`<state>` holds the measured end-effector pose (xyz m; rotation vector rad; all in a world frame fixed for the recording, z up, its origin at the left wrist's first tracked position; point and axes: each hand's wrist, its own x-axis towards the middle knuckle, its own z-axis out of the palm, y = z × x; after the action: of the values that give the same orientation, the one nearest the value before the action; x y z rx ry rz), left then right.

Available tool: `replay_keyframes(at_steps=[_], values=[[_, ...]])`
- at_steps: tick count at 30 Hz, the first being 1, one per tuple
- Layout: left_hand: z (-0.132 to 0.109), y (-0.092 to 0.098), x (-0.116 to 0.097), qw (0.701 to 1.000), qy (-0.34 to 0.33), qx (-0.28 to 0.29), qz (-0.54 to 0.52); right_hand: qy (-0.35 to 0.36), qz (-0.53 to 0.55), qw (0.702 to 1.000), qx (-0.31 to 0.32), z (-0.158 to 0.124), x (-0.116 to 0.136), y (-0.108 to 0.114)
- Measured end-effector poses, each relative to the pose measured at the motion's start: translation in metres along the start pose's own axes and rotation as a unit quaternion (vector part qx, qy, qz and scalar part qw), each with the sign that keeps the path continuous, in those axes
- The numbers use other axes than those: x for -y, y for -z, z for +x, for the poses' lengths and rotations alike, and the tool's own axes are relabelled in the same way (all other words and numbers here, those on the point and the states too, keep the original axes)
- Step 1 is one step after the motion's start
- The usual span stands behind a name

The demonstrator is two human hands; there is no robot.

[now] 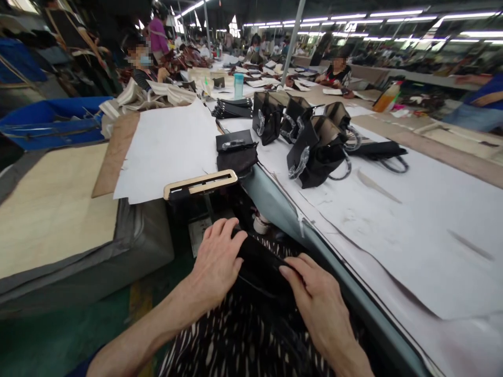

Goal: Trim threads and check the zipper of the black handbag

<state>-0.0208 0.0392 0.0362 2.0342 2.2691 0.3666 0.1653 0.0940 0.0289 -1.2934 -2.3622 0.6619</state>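
Note:
My left hand (218, 259) and my right hand (316, 293) both grip a black piece of material (263, 264) held over my lap, below the table's edge. The left fingers curl over its left end; the right fingers pinch its right side. What kind of piece it is I cannot make out. A patterned black-and-white garment (243, 335) covers my lap beneath it.
Several black handbags (314, 152) stand on the white paper-covered table (412, 209). A stack of flat black pieces (236, 149) and a wooden frame (200, 183) lie near the table's corner. A padded bench (51, 209) is at left. Other people work at the far tables.

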Motion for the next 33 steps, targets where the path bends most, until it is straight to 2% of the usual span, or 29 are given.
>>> replay_keyframes(at_steps=[2, 4, 6, 8, 10, 13, 19, 22, 27, 30, 33], values=[[0.001, -0.001, 0.0, 0.999, -0.023, -0.013, -0.021, -0.038, 0.031, 0.998, 0.025, 0.004, 0.0, 0.004], [-0.002, -0.004, -0.005, 0.994, -0.089, -0.008, -0.056, -0.06, 0.053, 0.996, 0.045, 0.008, -0.001, 0.008], [-0.01, -0.01, -0.013, 0.975, -0.184, 0.05, -0.112, -0.065, 0.072, 0.994, 0.06, 0.012, -0.002, 0.011], [-0.017, -0.018, -0.025, 0.956, -0.22, 0.12, -0.154, -0.063, 0.09, 0.991, 0.078, 0.015, -0.003, 0.012], [-0.022, -0.025, -0.035, 0.959, -0.191, 0.145, -0.152, -0.068, 0.102, 0.988, 0.093, 0.019, -0.005, 0.012], [-0.024, -0.031, -0.044, 0.973, -0.159, 0.127, -0.112, -0.07, 0.119, 0.985, 0.106, 0.023, -0.009, 0.011], [-0.017, -0.028, -0.044, 0.97, -0.188, 0.121, -0.095, -0.066, 0.122, 0.985, 0.105, 0.027, -0.013, 0.006], [-0.016, -0.025, -0.046, 0.972, -0.158, 0.127, -0.116, -0.068, 0.141, 0.982, 0.102, 0.028, -0.016, 0.003], [-0.017, -0.024, -0.056, 0.971, -0.12, 0.121, -0.165, -0.098, 0.248, 0.949, 0.168, 0.027, -0.028, 0.006], [-0.017, -0.027, -0.065, 0.966, -0.121, 0.146, -0.177, -0.101, 0.288, 0.934, 0.185, 0.019, -0.037, 0.009], [-0.014, -0.032, -0.073, 0.956, -0.156, 0.182, -0.171, -0.118, 0.271, 0.94, 0.168, 0.003, -0.044, 0.014]])
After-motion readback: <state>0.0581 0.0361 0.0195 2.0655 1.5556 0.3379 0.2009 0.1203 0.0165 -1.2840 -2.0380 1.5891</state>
